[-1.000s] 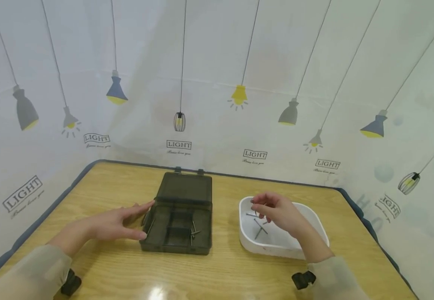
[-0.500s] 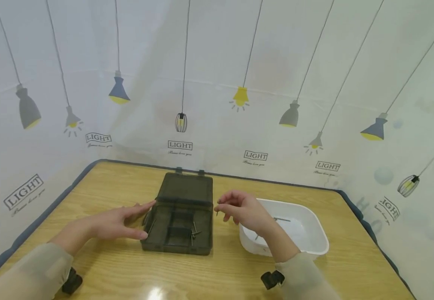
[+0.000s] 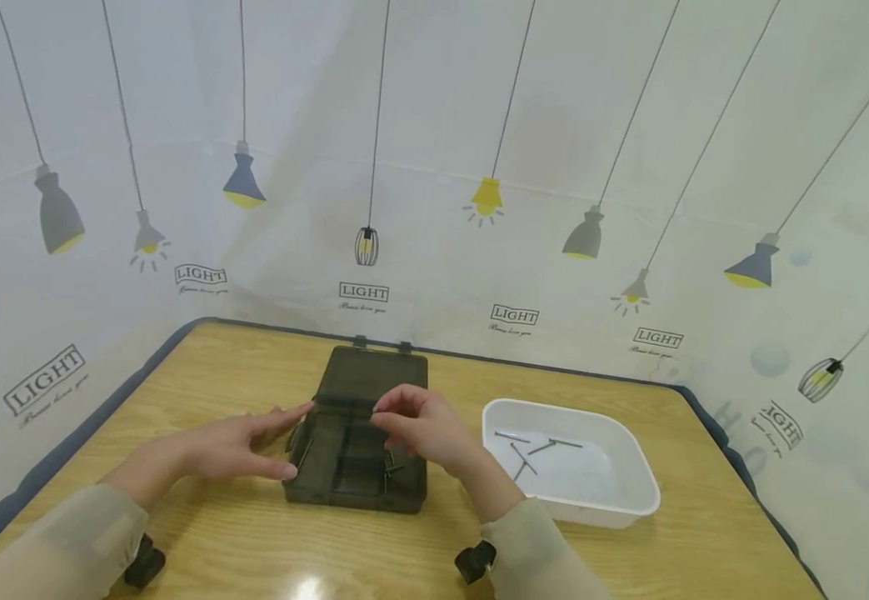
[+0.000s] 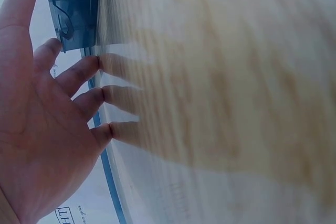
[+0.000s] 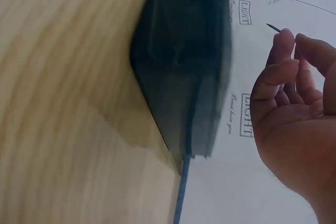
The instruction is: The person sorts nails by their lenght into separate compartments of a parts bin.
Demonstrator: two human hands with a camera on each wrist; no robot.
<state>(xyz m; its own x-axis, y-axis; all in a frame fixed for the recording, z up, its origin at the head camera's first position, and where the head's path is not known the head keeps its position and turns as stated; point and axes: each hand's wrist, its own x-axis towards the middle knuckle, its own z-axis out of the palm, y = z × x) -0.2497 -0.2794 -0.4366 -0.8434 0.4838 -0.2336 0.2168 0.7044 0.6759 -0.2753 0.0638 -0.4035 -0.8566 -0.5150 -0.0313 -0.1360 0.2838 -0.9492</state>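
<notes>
A dark translucent plastic case lies with its lid raised back on the table. Several nails lie in its right compartment, and a slender one rests along its left side. My left hand is spread at the case's left edge, thumb and forefinger against it; in the left wrist view its other fingertips touch the tabletop. Over the case, my right hand pinches a nail between thumb and fingers; its pointed tip sticks out in the right wrist view. The rest of that nail is hidden by the fingers.
Right of the case stands a white tray with several nails on its bottom. The wooden table has a dark blue border, and a white curtain with printed lamps hangs behind it.
My right hand has moved left from the white tray to above the dark case, carrying the nail. My left hand has stayed at the case's edge.
</notes>
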